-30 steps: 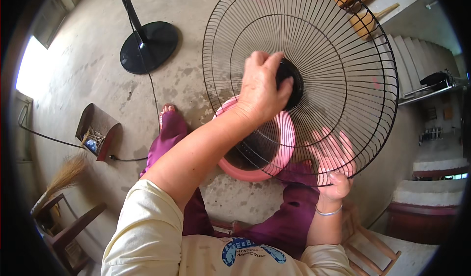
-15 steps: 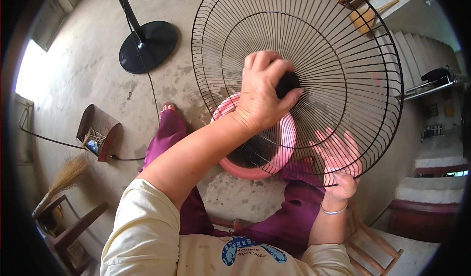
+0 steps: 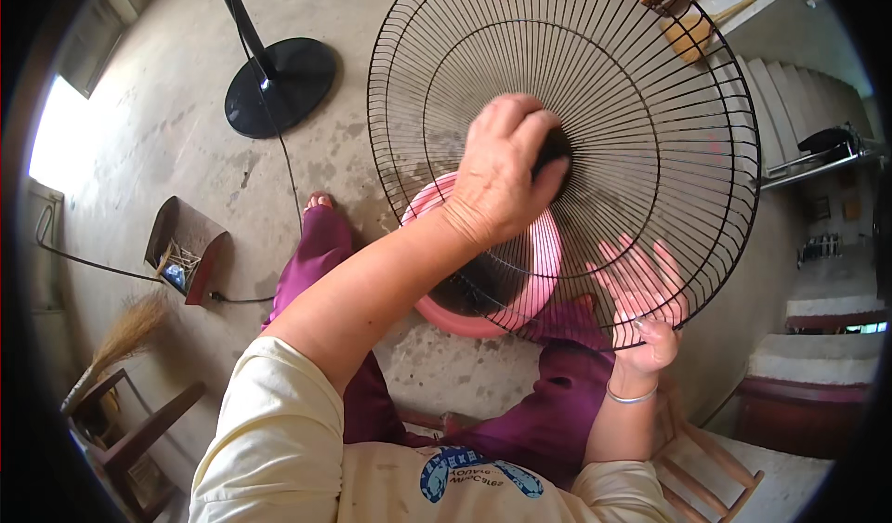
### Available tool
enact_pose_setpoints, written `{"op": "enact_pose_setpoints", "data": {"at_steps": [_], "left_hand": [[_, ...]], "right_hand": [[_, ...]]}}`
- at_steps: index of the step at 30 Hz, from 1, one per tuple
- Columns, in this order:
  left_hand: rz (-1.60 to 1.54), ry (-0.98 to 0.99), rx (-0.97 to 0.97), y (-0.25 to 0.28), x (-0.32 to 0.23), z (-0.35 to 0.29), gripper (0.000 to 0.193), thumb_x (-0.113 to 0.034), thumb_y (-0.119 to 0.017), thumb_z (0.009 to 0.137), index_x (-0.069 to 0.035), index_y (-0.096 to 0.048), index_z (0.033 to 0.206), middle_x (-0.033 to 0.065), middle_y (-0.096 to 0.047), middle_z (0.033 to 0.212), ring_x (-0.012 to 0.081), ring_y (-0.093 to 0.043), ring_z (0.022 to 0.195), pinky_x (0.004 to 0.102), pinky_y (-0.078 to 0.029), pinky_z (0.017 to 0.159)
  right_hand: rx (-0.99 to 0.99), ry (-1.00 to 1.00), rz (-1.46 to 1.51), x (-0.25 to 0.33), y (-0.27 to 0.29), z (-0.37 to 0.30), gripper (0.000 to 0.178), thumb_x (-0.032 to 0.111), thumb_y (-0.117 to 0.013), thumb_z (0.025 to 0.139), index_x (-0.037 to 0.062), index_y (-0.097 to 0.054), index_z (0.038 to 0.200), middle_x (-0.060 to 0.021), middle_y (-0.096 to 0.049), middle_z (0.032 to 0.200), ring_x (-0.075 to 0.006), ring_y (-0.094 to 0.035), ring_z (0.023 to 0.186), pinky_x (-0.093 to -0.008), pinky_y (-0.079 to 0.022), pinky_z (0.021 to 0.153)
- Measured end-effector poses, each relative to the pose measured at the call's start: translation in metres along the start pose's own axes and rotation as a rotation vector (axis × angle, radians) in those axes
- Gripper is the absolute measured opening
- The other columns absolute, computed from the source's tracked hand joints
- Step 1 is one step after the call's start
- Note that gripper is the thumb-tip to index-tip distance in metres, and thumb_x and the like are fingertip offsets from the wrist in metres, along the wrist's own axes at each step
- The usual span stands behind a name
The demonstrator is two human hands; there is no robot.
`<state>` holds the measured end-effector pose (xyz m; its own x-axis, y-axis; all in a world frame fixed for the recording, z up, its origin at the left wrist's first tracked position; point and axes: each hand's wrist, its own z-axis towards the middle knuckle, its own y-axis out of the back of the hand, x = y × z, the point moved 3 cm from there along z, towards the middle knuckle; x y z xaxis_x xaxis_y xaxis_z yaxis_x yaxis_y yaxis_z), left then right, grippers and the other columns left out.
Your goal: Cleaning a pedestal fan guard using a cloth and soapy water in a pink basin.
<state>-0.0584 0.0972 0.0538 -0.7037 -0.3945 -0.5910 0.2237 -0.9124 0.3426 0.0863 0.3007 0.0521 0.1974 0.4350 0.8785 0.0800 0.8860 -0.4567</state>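
Note:
A large round black wire fan guard is held up tilted in front of me, over my knees. My left hand curls its fingers and thumb round the black hub at the guard's middle; whether anything lies under the palm is hidden. At the lower right rim, my right hand supports the guard, thumb on the near side and fingers spread behind the wires. Below the guard, between my legs, stands a pink basin with dark contents, partly seen through the wires.
Beyond my left foot stands a black round fan base with its pole and cord. On the left are a dustpan holding litter, a straw broom and a dark wooden chair. A wooden stool is at lower right, stairs farther off.
The guard has tipped slightly, its left edge shifting a little rightward. My left hand has moved slightly right at the hub, its fingers blurred. My right hand keeps its place at the rim.

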Motion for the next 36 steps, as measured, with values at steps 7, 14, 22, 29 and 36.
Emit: {"op": "enact_pose_setpoints", "data": {"at_steps": [7, 14, 22, 29, 36], "left_hand": [[-0.074, 0.097, 0.231, -0.011, -0.022, -0.017, 0.064, -0.006, -0.069, 0.069, 0.006, -0.043, 0.127, 0.0171, -0.049, 0.097, 0.0319, -0.051, 0.082, 0.0379, -0.046, 0.073], [-0.351, 0.385, 0.309, -0.028, -0.034, -0.034, 0.091, -0.007, -0.069, 0.073, 0.006, -0.012, 0.142, 0.0135, -0.048, 0.095, 0.0205, -0.052, 0.073, 0.0333, -0.048, 0.069], [-0.526, 0.519, 0.429, -0.026, -0.030, -0.032, 0.093, -0.005, -0.068, 0.074, 0.001, -0.008, 0.145, 0.0134, -0.053, 0.099, 0.0171, -0.058, 0.074, 0.0285, -0.051, 0.066], [-0.661, 0.531, 0.429, -0.031, -0.035, -0.035, 0.094, -0.002, -0.067, 0.075, 0.000, -0.004, 0.145, 0.0108, -0.054, 0.098, 0.0139, -0.058, 0.074, 0.0267, -0.051, 0.066], [-0.724, 0.637, 0.434, -0.037, -0.029, -0.037, 0.098, 0.003, -0.064, 0.076, -0.002, 0.003, 0.146, 0.0109, -0.052, 0.100, 0.0122, -0.057, 0.076, 0.0250, -0.050, 0.063]], "right_hand": [[0.053, 0.034, -0.055, -0.002, -0.005, 0.002, 0.081, 0.008, -0.045, 0.064, -0.0116, -0.019, 0.139, -0.0338, -0.039, 0.132, -0.0436, -0.040, 0.125, -0.0554, -0.032, 0.105], [-0.017, -0.005, -0.101, -0.008, -0.020, 0.006, 0.085, 0.009, -0.051, 0.059, -0.0129, -0.023, 0.136, -0.0360, -0.036, 0.134, -0.0427, -0.037, 0.128, -0.0495, -0.031, 0.108], [-0.037, 0.018, -0.087, -0.010, -0.021, 0.007, 0.084, 0.009, -0.051, 0.060, -0.0137, -0.022, 0.136, -0.0356, -0.036, 0.134, -0.0427, -0.038, 0.127, -0.0494, -0.031, 0.108], [-0.023, 0.008, -0.108, -0.010, -0.021, 0.007, 0.084, 0.009, -0.048, 0.060, -0.0126, -0.020, 0.137, -0.0362, -0.036, 0.134, -0.0425, -0.039, 0.127, -0.0491, -0.034, 0.106], [-0.053, -0.005, -0.084, -0.009, -0.026, 0.006, 0.084, 0.007, -0.049, 0.059, -0.0143, -0.021, 0.135, -0.0378, -0.035, 0.133, -0.0450, -0.038, 0.127, -0.0517, -0.032, 0.107]]}}
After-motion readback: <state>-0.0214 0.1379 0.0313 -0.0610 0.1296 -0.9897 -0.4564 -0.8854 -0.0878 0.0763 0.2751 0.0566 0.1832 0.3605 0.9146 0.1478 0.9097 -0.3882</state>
